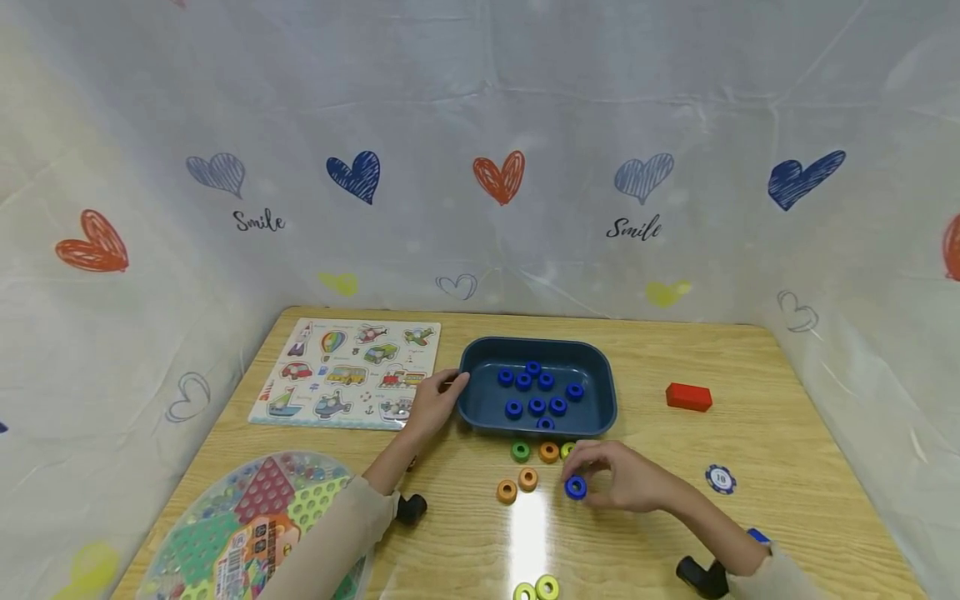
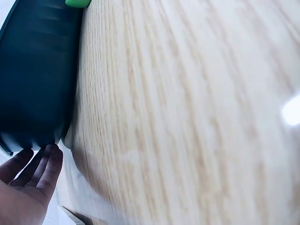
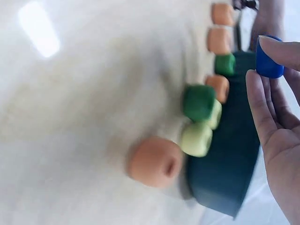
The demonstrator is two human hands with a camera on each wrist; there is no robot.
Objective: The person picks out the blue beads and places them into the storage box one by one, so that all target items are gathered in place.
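A dark teal tray (image 1: 480, 427) stands in the middle of the table with several blue rings (image 1: 537, 406) lying loose in it. At its left end, my left hand (image 1: 435, 404) touches the tray wall with fairly straight fingers (image 2: 50, 171). In front of the tray my right hand (image 1: 626, 477) pinches one blue ring (image 1: 575, 487) between thumb and fingers; the right wrist view has this ring (image 3: 269, 58) held above the table. Close by lie orange rings (image 1: 528, 478), a green ring (image 1: 521, 452) and a yellow-green ring partly covered by the right hand.
Two yellow-green rings (image 1: 547, 587) lie at the front edge. A vehicle picture puzzle (image 1: 345, 375) is at the back left, a round game board (image 1: 255, 525) at the front left. To the right are a red block (image 1: 688, 397) and a poker chip (image 1: 721, 479).
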